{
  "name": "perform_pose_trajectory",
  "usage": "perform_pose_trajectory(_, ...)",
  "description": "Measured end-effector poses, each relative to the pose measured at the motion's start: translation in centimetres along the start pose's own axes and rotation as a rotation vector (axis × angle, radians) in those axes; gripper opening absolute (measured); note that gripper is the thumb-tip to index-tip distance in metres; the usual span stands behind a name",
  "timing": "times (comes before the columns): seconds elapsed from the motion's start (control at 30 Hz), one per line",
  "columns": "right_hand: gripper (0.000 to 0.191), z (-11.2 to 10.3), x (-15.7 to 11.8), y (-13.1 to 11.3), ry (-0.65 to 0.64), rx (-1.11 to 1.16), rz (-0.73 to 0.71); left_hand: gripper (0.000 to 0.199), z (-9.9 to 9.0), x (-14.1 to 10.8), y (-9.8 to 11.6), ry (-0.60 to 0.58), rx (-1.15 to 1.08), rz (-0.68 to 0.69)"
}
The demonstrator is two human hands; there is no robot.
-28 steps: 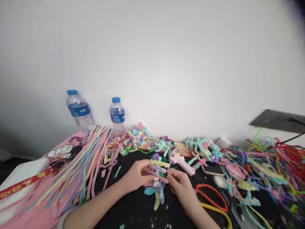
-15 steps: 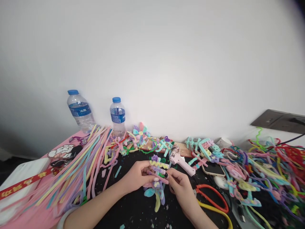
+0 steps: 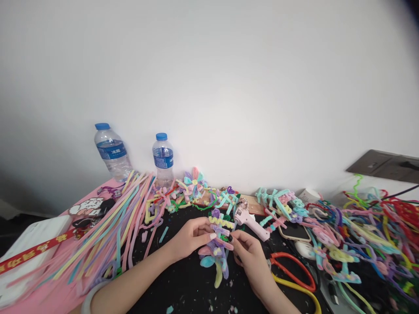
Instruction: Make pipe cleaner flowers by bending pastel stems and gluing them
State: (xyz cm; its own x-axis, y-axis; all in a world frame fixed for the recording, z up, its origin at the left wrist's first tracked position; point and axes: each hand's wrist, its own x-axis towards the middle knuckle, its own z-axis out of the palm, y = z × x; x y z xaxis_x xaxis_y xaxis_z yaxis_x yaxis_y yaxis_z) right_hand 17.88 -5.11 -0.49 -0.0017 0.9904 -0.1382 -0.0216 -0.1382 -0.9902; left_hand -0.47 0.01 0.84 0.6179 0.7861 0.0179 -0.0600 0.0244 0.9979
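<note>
Left hand (image 3: 188,240) pinching the fuzzy flower piece (image 3: 218,251) over the counter (image 3: 183,281), away from its edges; right hand (image 3: 251,255) gripping its side, apparently adjusting it, work that calls for a steady left pinch.

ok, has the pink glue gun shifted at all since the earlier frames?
No. The glue gun keeps its place against the wooden board; the slight shift in picture is the camera's.

We're facing a plain pale wall (image 3: 209,87), brightest around the middle and fading darker at the left, with a grey socket panel (image 3: 386,165) low on the right above our black tabletop (image 3: 183,279).
</note>
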Motion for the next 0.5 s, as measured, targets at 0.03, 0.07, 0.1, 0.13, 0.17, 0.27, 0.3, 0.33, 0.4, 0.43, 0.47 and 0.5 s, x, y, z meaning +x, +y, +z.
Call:
perform_pose_trajectory(0.03,0.027,0.0,0.0,0.0,0.006,0.004,0.0,0.028,-0.1,0.0,0.0,0.007,0.002,0.008)
perform_pose_trajectory(0.07,0.027,0.0,-0.1,0.0,0.01,0.007,0.003,0.026,-0.1,0.0,0.0,0.013,-0.002,0.015)
perform_pose_trajectory(0.1,0.026,0.0,-0.1,-0.1,0.013,0.007,0.007,0.025,-0.1,0.0,-0.1,0.015,-0.007,0.018)
perform_pose_trajectory(0.13,0.026,0.1,-0.2,0.0,0.012,0.004,0.009,0.025,-0.1,0.1,-0.2,0.014,-0.014,0.015)
perform_pose_trajectory(0.17,0.026,0.1,-0.2,0.0,0.011,0.0,0.006,0.025,-0.2,0.1,-0.3,0.008,-0.025,0.008)
perform_pose_trajectory(0.27,0.026,0.1,-0.3,0.0,0.009,-0.008,-0.021,0.026,-0.2,0.2,-0.6,-0.003,-0.045,-0.005)
perform_pose_trajectory(0.3,0.026,0.1,-0.3,0.0,0.009,-0.006,-0.031,0.025,-0.2,0.2,-0.7,0.0,-0.043,-0.006)
perform_pose_trajectory(0.33,0.025,0.2,-0.3,0.0,0.007,-0.003,-0.037,0.024,-0.3,0.2,-0.8,0.008,-0.037,-0.005)
perform_pose_trajectory(0.4,0.025,0.3,-0.3,0.0,-0.009,0.013,-0.04,0.023,-0.4,0.2,-1.0,0.017,-0.027,-0.006)
perform_pose_trajectory(0.43,0.026,0.3,-0.3,-0.1,-0.019,0.025,-0.036,0.024,-0.4,0.2,-1.2,0.014,-0.031,-0.012)
perform_pose_trajectory(0.47,0.026,0.4,-0.4,-0.1,-0.028,0.039,-0.028,0.025,-0.4,0.1,-1.3,0.005,-0.04,-0.019)
perform_pose_trajectory(0.5,0.027,0.5,-0.4,-0.2,-0.035,0.052,-0.02,0.027,-0.5,0.1,-1.4,-0.007,-0.051,-0.026)
